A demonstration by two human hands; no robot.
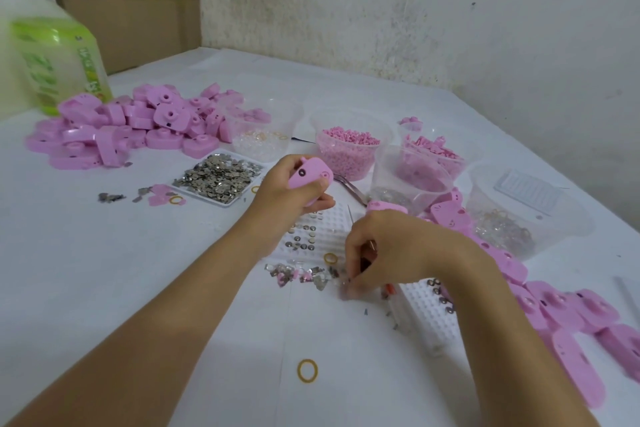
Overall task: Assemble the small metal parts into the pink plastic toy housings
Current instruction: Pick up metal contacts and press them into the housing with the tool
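A yellow rubber band [307, 370] lies nearest on the worktop [138, 253]. Beyond it the right hand [381, 253] points down, its grip curled round a thin tool [364, 263], fingertips at the scattered metal parts [301, 274]. Further off, the left hand [291, 194] has its grip closed round a pink housing [310, 177], above a white dimpled tray [325, 229]. Behind sit a dish of metal pieces [218, 178] and a heap of housings [131, 125].
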